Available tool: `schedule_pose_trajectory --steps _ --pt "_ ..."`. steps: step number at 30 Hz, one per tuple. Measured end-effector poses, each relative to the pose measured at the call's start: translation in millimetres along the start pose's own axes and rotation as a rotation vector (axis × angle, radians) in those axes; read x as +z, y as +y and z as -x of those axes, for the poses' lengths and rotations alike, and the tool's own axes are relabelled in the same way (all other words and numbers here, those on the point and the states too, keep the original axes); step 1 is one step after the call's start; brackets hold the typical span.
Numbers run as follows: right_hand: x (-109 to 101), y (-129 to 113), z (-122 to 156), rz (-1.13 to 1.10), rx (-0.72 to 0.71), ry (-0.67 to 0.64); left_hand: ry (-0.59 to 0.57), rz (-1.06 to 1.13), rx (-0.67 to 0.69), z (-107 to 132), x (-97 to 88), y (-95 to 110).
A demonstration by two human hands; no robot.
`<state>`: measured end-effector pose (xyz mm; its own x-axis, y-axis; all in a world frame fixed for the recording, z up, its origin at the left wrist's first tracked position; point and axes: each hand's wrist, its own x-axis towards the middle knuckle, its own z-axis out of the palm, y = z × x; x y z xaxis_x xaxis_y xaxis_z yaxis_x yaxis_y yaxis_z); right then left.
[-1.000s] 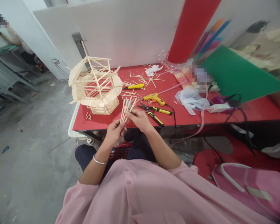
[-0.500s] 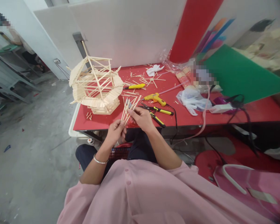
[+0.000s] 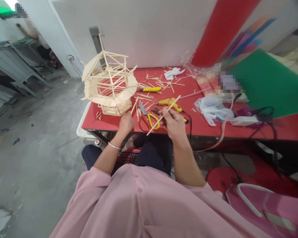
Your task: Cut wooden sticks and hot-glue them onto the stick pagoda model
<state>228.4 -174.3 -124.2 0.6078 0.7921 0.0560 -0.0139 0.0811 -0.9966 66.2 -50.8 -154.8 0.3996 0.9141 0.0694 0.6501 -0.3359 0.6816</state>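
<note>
My right hand (image 3: 174, 123) is closed in a pinch around one thin wooden stick (image 3: 154, 126), which slants over the table's front part. Closed at the front edge, my left hand (image 3: 126, 124) has thin wooden sticks (image 3: 134, 106) poking up from it. Between the hands, scissors (image 3: 143, 109) with one red and one yellow handle lie beside more loose sticks. Behind my left hand stands a house-like model (image 3: 111, 82) built of sticks, with open roof beams and a partly covered roof. A yellow glue gun (image 3: 167, 101) lies just behind my right hand, which partly hides pliers.
On the red table (image 3: 106, 124) lie a yellow cutter knife (image 3: 151, 89), scattered stick pieces and a star-shaped stick frame (image 3: 169, 83). Plastic bags (image 3: 211, 107), cables and a green board (image 3: 260, 82) occupy the right side. A white wall (image 3: 151, 33) rises behind.
My hands have moved apart, the right going rightward with a single stick. The scissors between them now show fully. The view has shifted slightly.
</note>
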Motion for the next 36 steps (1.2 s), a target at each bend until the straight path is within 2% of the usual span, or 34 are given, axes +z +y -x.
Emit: schedule_pose_trajectory --steps 3,5,8,10,12,15,16,17,20,25,27,29,31,34,36 --pt "-3 2 7 0.028 0.017 -0.051 0.041 -0.069 -0.024 -15 10.1 13" --pt "-3 2 10 0.032 0.027 -0.069 0.066 -0.135 -0.018 -16 12.2 19" --pt "-1 0 11 0.017 0.060 -0.117 0.081 -0.206 0.042 -3 8.5 24" --pt "1 1 10 0.001 0.088 -0.175 0.068 -0.123 0.101 12 3.7 25" --pt "5 3 10 -0.002 0.098 -0.226 -0.053 0.140 0.120 29 -1.1 26" --pt "10 6 11 0.030 0.084 -0.256 -0.425 0.650 0.039 53 -7.3 28" --pt "12 6 12 0.042 0.079 -0.265 -0.497 0.769 0.009 59 -9.1 29" --pt "14 6 12 0.052 0.076 -0.277 -0.522 0.849 -0.013 65 -10.7 30" --pt "20 4 16 0.088 0.042 -0.316 -0.465 0.936 -0.054 75 -14.3 32" --pt "32 5 22 0.271 -0.189 -0.367 -0.372 1.084 -0.135 78 -13.5 30" --pt "30 8 23 0.323 -0.224 -0.393 -0.333 1.143 -0.183 77 -13.6 28" --pt "20 12 20 0.418 -0.258 -0.359 -0.283 1.162 -0.202 77 -15.4 26" --pt "3 15 15 0.602 -0.301 -0.254 -0.232 1.165 -0.194 78 -18.4 24" --pt "-27 19 6 1.057 -0.333 -0.055 -0.168 1.175 -0.187 79 -22.1 21" --pt "-44 21 1 1.332 -0.258 -0.003 -0.135 1.186 -0.193 80 -23.2 20"
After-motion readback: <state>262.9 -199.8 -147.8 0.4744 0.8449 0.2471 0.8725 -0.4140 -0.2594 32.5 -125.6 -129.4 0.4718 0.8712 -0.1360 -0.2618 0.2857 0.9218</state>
